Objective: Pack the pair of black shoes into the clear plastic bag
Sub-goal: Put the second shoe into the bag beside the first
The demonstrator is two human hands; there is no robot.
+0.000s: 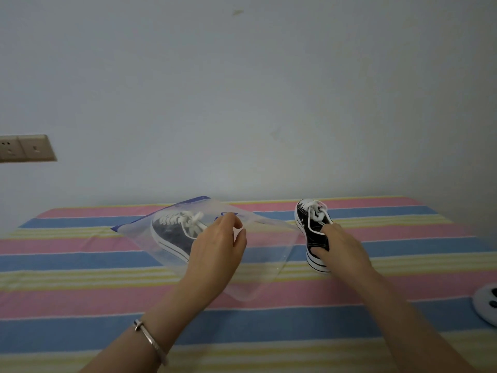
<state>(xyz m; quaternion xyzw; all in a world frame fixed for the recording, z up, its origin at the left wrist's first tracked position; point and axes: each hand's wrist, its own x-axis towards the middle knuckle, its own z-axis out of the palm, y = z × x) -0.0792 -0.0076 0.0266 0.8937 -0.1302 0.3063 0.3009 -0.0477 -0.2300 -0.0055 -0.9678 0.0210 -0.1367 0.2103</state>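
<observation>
A clear plastic bag (265,251) with a blue zip edge lies on the striped bed. One black shoe (172,232) with white laces and a white sole is inside it, toe to the left. My left hand (217,246) pinches the bag's upper sheet over that shoe. The second black shoe (312,227) stands outside the bag, to its right, toe pointing away. My right hand (341,243) grips this shoe at its heel and opening.
The bed sheet (80,292) has pink, blue and yellow stripes and reaches the grey wall behind. A wall socket (27,148) sits at the left. A white round object (486,302) lies at the right edge of the bed.
</observation>
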